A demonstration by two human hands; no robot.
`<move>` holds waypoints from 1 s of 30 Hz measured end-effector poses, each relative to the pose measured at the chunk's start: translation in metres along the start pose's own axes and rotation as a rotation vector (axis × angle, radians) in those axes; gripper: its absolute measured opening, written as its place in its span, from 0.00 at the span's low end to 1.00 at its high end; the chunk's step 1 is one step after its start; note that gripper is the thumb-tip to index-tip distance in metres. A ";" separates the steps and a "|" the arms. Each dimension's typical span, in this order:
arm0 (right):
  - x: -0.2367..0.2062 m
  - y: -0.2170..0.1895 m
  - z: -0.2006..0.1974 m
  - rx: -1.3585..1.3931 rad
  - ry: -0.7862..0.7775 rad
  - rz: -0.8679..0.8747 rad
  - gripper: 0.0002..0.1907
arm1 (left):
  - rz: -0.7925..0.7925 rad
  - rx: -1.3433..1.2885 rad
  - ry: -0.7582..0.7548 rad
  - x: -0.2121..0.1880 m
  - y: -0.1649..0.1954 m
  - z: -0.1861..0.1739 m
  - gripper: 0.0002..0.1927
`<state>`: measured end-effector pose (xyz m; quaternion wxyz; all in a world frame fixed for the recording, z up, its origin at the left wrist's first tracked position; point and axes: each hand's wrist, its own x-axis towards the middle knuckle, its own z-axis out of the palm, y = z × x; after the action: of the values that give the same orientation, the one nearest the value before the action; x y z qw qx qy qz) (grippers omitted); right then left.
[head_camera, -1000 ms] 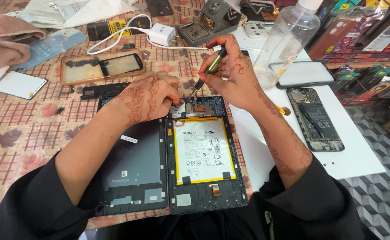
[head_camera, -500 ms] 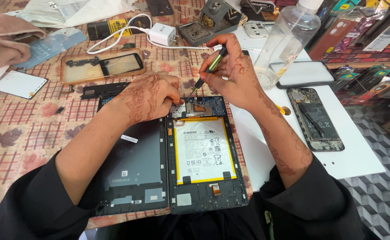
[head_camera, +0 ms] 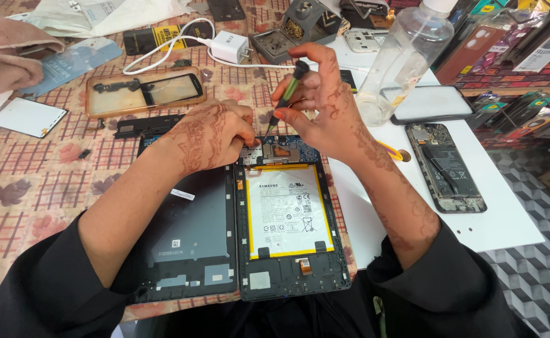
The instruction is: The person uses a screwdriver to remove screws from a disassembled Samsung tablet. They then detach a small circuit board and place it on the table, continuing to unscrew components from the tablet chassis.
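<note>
The right hand [head_camera: 325,103] pinches a slim screwdriver [head_camera: 285,94] with a green and black handle between thumb and fingers, closed firmly around the shaft, its tip angled down toward the top edge of the opened tablet [head_camera: 287,219]. The left hand [head_camera: 209,134] is curled, fingertips pressed together on a small part at the tablet's upper edge, just left of the screwdriver tip; whether it grips a loose piece or only steadies the board cannot be told.

The tablet lies flat on the table in front of the person, its white battery [head_camera: 289,209] with a yellow border exposed. Its dark back cover [head_camera: 190,231] lies directly beside it on the left, touching along the long edge.

To the right, on a white board [head_camera: 507,219], rests an opened phone [head_camera: 445,166], with a dark phone case [head_camera: 430,103] just beyond it. A clear plastic bottle [head_camera: 403,56] stands behind the right hand. Further back lie a white charger [head_camera: 230,47] with its cable, and a phone frame in an amber case [head_camera: 143,92]. A pink cloth [head_camera: 9,59] sits at the far left.
</note>
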<state>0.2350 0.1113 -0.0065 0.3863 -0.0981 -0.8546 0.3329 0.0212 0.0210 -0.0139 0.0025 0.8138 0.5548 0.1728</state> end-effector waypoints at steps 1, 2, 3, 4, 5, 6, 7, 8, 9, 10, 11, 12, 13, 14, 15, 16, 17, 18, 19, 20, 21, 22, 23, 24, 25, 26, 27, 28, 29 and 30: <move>-0.001 0.000 0.002 -0.017 0.006 -0.019 0.38 | 0.001 0.004 0.002 0.000 0.000 0.000 0.12; -0.001 0.001 0.004 -0.035 0.011 -0.038 0.38 | 0.003 0.009 0.004 0.000 0.000 0.000 0.12; -0.002 0.002 0.006 -0.052 0.017 -0.058 0.38 | 0.004 0.014 0.007 -0.001 0.000 0.000 0.12; -0.002 0.003 0.008 -0.095 0.018 -0.059 0.38 | 0.003 0.014 0.009 -0.001 0.000 0.000 0.12; -0.003 0.003 0.011 -0.138 0.018 -0.060 0.39 | 0.002 0.015 0.012 -0.001 0.000 0.000 0.12; -0.003 0.004 0.012 -0.180 0.019 -0.062 0.39 | 0.001 0.016 0.015 -0.001 0.000 0.000 0.12; -0.004 0.004 0.013 -0.143 0.007 -0.099 0.37 | 0.001 0.022 0.012 -0.001 0.001 0.000 0.12; -0.004 0.005 0.015 -0.104 -0.006 -0.137 0.34 | 0.000 0.028 0.010 -0.001 0.001 0.000 0.12; -0.004 0.005 0.016 -0.064 -0.018 -0.174 0.32 | 0.000 0.035 0.008 -0.001 0.001 0.000 0.12; -0.003 0.005 0.017 -0.110 0.005 -0.177 0.32 | -0.003 0.032 0.005 -0.001 0.001 0.000 0.12; -0.003 0.005 0.019 -0.156 0.028 -0.181 0.33 | -0.006 0.030 0.003 -0.001 0.001 0.000 0.12; -0.002 0.005 0.020 -0.203 0.052 -0.184 0.33 | -0.009 0.027 0.001 -0.001 0.001 0.000 0.12; -0.001 0.005 0.022 -0.215 0.065 -0.151 0.33 | -0.001 0.023 0.009 -0.001 0.001 0.000 0.12; 0.000 0.005 0.023 -0.227 0.078 -0.118 0.33 | 0.007 0.019 0.017 0.000 0.001 0.000 0.12; 0.001 0.005 0.024 -0.239 0.090 -0.085 0.33 | 0.013 0.014 0.026 0.000 0.001 0.000 0.12; 0.001 0.005 0.024 -0.250 0.088 -0.134 0.35 | 0.012 0.014 0.025 0.000 0.001 0.000 0.12; 0.000 0.005 0.024 -0.261 0.087 -0.182 0.36 | 0.010 0.013 0.024 -0.001 0.001 0.000 0.12; 0.000 0.005 0.025 -0.273 0.084 -0.230 0.37 | 0.009 0.013 0.024 -0.001 0.001 0.000 0.12; -0.001 0.005 0.025 -0.220 0.064 -0.243 0.35 | 0.006 0.012 0.021 -0.001 0.001 0.000 0.12; -0.002 0.004 0.026 -0.168 0.043 -0.256 0.34 | 0.004 0.011 0.018 -0.001 0.001 0.000 0.12; -0.003 0.004 0.027 -0.116 0.023 -0.268 0.33 | 0.002 0.010 0.016 -0.001 0.001 0.000 0.12; -0.003 0.005 0.028 -0.135 0.032 -0.221 0.34 | 0.013 0.011 0.019 -0.001 0.000 0.000 0.12; -0.003 0.005 0.030 -0.153 0.041 -0.175 0.35 | 0.024 0.012 0.021 -0.001 0.000 -0.001 0.12; -0.003 0.005 0.030 -0.170 0.048 -0.128 0.36 | 0.035 0.013 0.024 -0.001 -0.001 -0.002 0.12; -0.003 0.005 0.031 -0.195 0.044 -0.103 0.37 | 0.028 0.005 0.014 -0.002 -0.001 -0.002 0.13; -0.003 0.006 0.030 -0.219 0.040 -0.078 0.38 | 0.021 -0.002 0.004 -0.002 -0.003 -0.003 0.14; -0.002 0.006 0.030 -0.243 0.036 -0.053 0.39 | 0.014 -0.010 -0.007 -0.003 -0.003 -0.004 0.15; -0.003 0.006 0.028 -0.190 0.030 -0.129 0.39 | 0.037 0.000 -0.009 -0.003 -0.004 -0.004 0.15; -0.003 0.006 0.027 -0.136 0.022 -0.203 0.39 | 0.061 0.010 -0.011 -0.002 -0.005 -0.005 0.16; -0.004 0.006 0.026 -0.080 0.012 -0.278 0.39 | 0.084 0.020 -0.014 -0.002 -0.006 -0.007 0.17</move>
<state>0.2180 0.1017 -0.0253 0.4297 0.0039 -0.8702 0.2411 0.0137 0.0203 -0.0093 -0.0088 0.8377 0.5216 0.1615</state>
